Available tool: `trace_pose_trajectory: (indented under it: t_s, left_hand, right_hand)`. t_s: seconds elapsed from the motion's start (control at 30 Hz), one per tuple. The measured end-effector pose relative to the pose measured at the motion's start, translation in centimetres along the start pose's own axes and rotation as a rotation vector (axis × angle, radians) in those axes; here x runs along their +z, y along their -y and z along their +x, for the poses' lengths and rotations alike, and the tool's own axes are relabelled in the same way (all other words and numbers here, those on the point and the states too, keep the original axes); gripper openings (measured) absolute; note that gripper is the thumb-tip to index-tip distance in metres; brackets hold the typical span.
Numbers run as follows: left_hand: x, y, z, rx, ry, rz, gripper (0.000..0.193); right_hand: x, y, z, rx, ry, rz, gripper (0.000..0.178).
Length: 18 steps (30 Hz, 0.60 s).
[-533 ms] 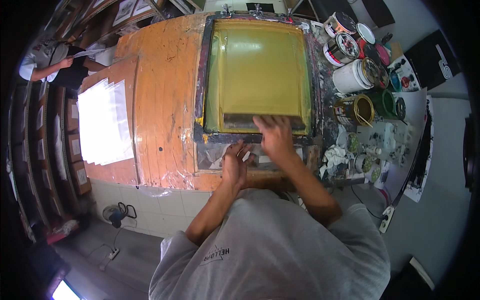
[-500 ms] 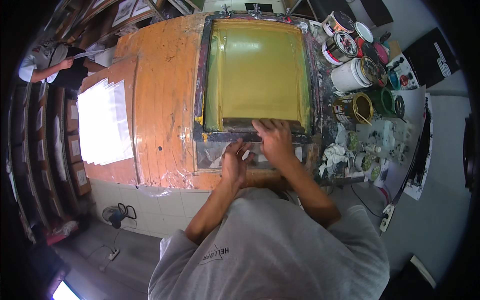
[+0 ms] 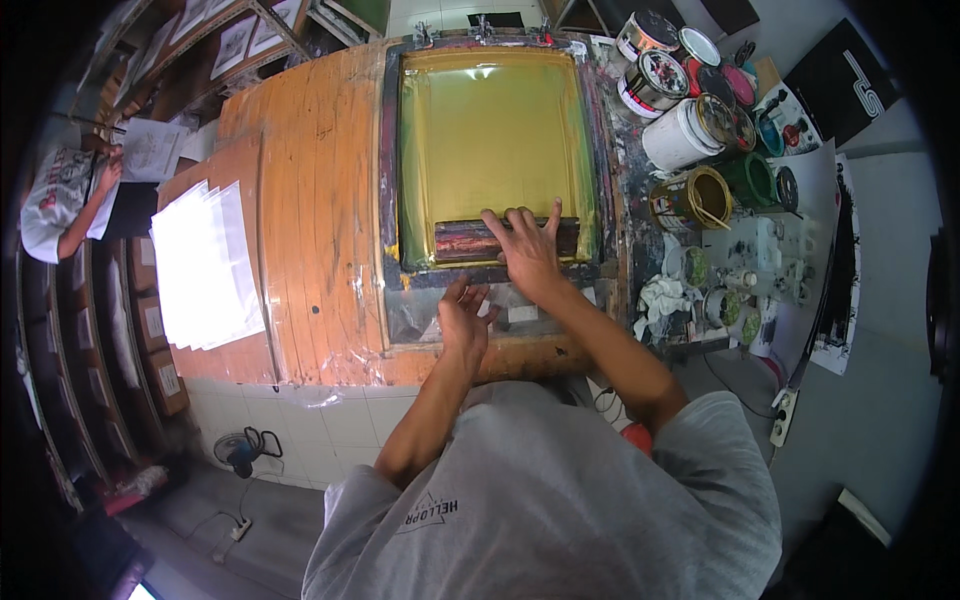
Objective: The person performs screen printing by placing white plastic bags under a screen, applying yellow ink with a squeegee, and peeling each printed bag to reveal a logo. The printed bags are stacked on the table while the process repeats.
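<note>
A wide, dark squeegee [image 3: 465, 241] with reddish stains lies across the near end of the yellow-green mesh of a screen printing frame [image 3: 390, 215]. My right hand [image 3: 532, 258] is over the squeegee, fingers spread across its far edge and thumb hidden beneath. Just outside the frame's near rail, my left hand [image 3: 466, 318] is turned partly palm up. Its fingers are loosely bent and apart, with nothing seen in them. Whether its fingertips touch the rail is hard to tell. Below the rail is a clear sheet with pale pieces [image 3: 522, 314] on it.
Metal clamps [image 3: 484, 28] hold the frame's far edge. Paint cans and tubs [image 3: 690, 195] crowd the right side, with a crumpled rag [image 3: 662, 298] nearer me. White sheets [image 3: 205, 265] are stacked on a board at left. Beyond stands another person [image 3: 75, 195] holding a paper.
The squeegee now shows its broad face instead of a narrow edge. My right fingers have spread apart over it. My left hand stays near the rail. The person at left has shifted.
</note>
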State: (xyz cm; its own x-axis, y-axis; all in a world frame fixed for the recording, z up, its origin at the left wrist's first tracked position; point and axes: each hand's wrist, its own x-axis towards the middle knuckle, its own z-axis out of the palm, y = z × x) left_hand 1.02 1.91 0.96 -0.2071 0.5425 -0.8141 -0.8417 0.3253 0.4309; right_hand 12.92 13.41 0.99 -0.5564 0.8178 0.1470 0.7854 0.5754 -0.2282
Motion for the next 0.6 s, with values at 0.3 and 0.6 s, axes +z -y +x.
trace_pose_trajectory:
  t_s: [0.3, 0.6]
  left_hand:
    - [1.2, -0.5, -1.0, -0.008, -0.102, -0.008, 0.070]
    - [1.6, -0.4, -1.4, -0.005, -0.184, -0.125, 0.030]
  right_hand:
    - [2.9, -7.1, 13.9, -0.023, -0.039, -0.016, 0.072]
    - [4.3, -13.9, 29.6, -0.005, -0.114, -0.124, 0.067]
